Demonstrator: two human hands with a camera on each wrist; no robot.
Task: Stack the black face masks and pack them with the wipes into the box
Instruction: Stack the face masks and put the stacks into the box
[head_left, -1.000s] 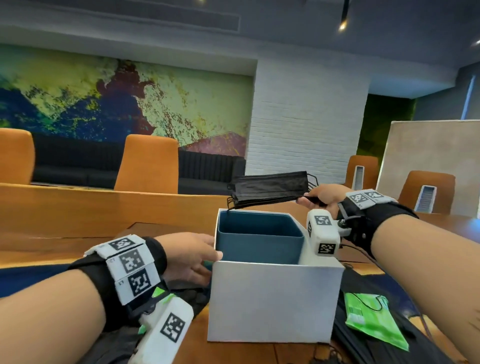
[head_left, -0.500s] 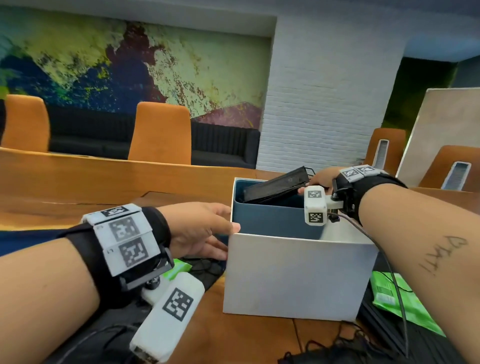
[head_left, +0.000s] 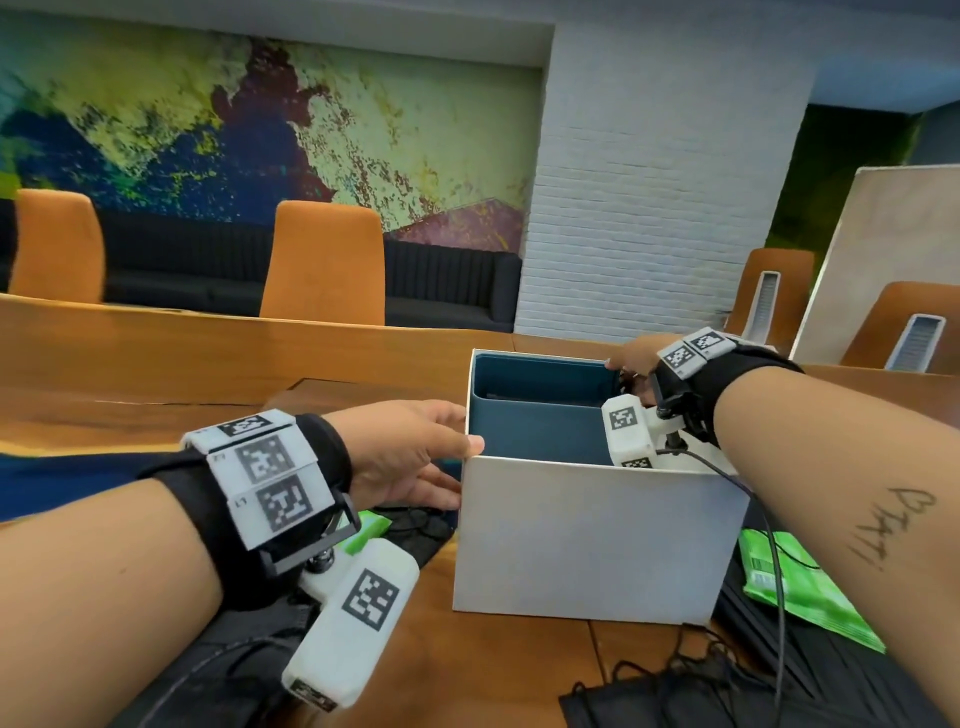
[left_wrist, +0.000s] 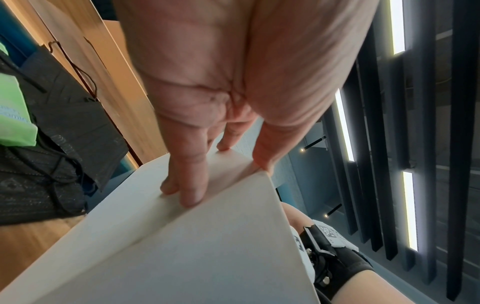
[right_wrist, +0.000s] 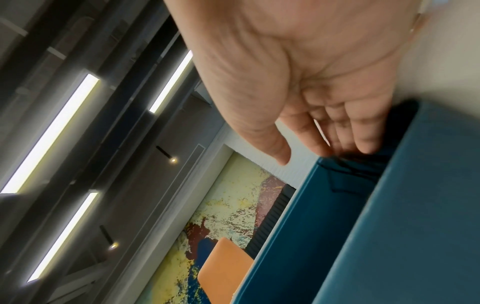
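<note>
A white box with a teal lining stands on the wooden table. My left hand lies with straight fingers against its left wall, thumb at the rim corner; the left wrist view shows those fingers flat on the white wall. Over the box's far right corner, my right hand hovers with loose fingers holding nothing. The stack of black masks lies inside the box below them, seen from the head view as a dark edge. Green wipes packets lie right and left of the box.
More black masks lie on the table in front of the box and left of it, with a wipes packet on top. A cable runs from my right wrist. Orange chairs stand behind the table.
My right hand lowered the stack of black masks from above the box into it and let go. My left hand stayed on the box's left wall.
</note>
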